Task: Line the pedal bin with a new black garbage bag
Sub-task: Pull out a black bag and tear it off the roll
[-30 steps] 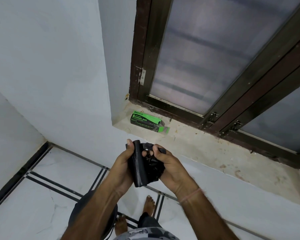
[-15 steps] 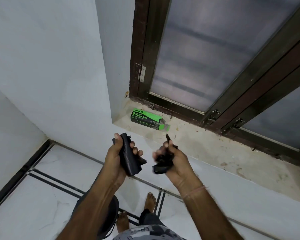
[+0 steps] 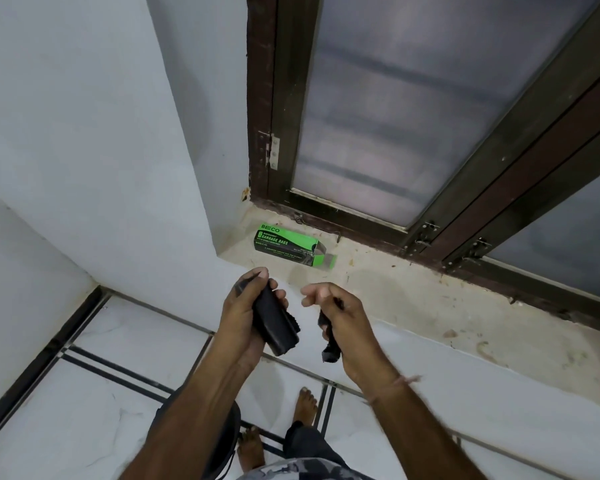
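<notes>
Window [image 3: 413, 109]: frosted panes in a dark frame, at 12 to 2 o'clock.
Sill [image 3: 413, 299]: stained ledge below it.
Box [image 3: 290, 245]: green garbage-bag carton lying open-ended at the sill's 9 o'clock end.
Left hand [image 3: 246, 313]: grip closed around a black roll [image 3: 274, 323].
Right hand [image 3: 340, 317]: at 3 o'clock of the left, thumb and forefinger loose, remaining fingers clutching a folded black bag [image 3: 329, 351].

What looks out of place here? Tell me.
The green garbage bag box lies on its side on the stained window sill, end flap hanging open. The roll and the detached bag are in separate hands.
</notes>
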`<state>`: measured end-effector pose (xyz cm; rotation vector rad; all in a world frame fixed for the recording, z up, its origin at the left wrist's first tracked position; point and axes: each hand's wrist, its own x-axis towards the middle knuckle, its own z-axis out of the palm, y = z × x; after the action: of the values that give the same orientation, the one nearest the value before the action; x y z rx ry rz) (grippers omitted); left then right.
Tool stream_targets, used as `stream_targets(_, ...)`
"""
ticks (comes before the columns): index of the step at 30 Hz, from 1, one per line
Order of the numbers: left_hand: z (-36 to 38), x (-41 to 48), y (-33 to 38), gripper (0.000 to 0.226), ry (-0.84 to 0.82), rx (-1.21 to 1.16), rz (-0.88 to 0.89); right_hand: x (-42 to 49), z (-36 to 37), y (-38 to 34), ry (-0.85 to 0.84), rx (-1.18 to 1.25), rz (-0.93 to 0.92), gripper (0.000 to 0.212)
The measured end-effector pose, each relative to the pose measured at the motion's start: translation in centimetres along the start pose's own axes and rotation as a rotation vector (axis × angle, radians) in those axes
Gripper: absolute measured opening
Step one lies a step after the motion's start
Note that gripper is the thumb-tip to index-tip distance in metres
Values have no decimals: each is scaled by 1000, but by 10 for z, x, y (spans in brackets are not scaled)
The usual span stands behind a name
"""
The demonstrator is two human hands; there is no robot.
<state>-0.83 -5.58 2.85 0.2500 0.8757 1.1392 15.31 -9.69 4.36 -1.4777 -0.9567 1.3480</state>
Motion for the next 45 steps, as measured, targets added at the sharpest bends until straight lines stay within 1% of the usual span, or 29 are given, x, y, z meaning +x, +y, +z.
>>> stream_targets(1, 6, 3, -1, 4, 10, -10, 28, -2, -2, 1, -56, -65, -10, 29)
stream_targets(2, 12, 6, -3, 3, 23, -22, 54, -2, -2, 1, -127, -113, -5, 30)
stream_targets(3, 17, 9, -6, 5, 38, -45, 75, -2, -1, 2, -182, -149, -3, 36)
stream_targets(4, 23, 14, -9, 8, 52, -67, 87, 1, 1, 4, -203, -171, -14, 42)
stream_targets(5, 27, 17, -12, 11, 63, -74, 91, 4, 2, 6, -186, -167, -34, 43)
stream_targets(6, 30, 21, -14, 13, 62, -60, 94, 7, 2, 7, -145, -125, -60, 39)
stream_targets(8, 34, 28, -18, 22, 36, 61, 106, 15, -5, 5, -58, 3, -77, 30)
stream_targets(10, 37, 39, -21, 44, 29, 310, 138, 25, -22, 5, -3, 109, -48, 27)
stream_targets(11, 38, 46, -20, 51, 50, 466, 178, 31, -32, 6, 23, 154, -35, 27)
stream_targets(12, 37, 54, -18, 54, 96, 664, 258, 37, -43, 7, 51, 192, -29, 28)
stream_targets(14, 32, 77, -10, 59, 171, 1208, 524, 49, -64, 11, 115, 235, -22, 27)
stream_targets(15, 32, 90, -7, 66, 145, 1478, 621, 56, -74, 14, 146, 244, -14, 25)
stream_targets(16, 33, 103, -4, 75, 90, 1701, 653, 64, -83, 17, 178, 244, -2, 24)
stream_targets(18, 34, 125, 2, 88, -27, 1988, 596, 78, -94, 20, 231, 229, 14, 22)
stream_targets(19, 35, 134, 3, 90, -62, 2096, 546, 85, -98, 21, 242, 220, 14, 22)
stream_targets(21, 35, 144, 3, 85, -91, 2236, 478, 98, -98, 23, 245, 190, -1, 24)
stream_targets(23, 37, 147, 5, 71, -75, 2227, 457, 107, -97, 23, 241, 129, -14, 28)
stream_targets(25, 38, 146, 7, 62, -43, 2151, 470, 113, -95, 25, 238, 58, -27, 30)
stream_targets(30, 43, 136, 13, 60, 48, 1989, 502, 111, -101, 29, 150, -34, -61, 35)
stream_targets(34, 46, 131, 14, 59, 88, 1941, 522, 113, -109, 22, 49, -87, -132, 34)
stream_targets(37, 47, 129, 15, 57, 84, 1950, 548, 118, -114, 11, -27, -113, -135, 32)
stream_targets(40, 49, 126, 17, 56, 66, 1954, 580, 123, -120, 2, -46, -78, -89, 27)
stream_targets(45, 52, 122, 20, 56, 35, 1978, 623, 127, -121, 1, 21, 54, 20, 25)
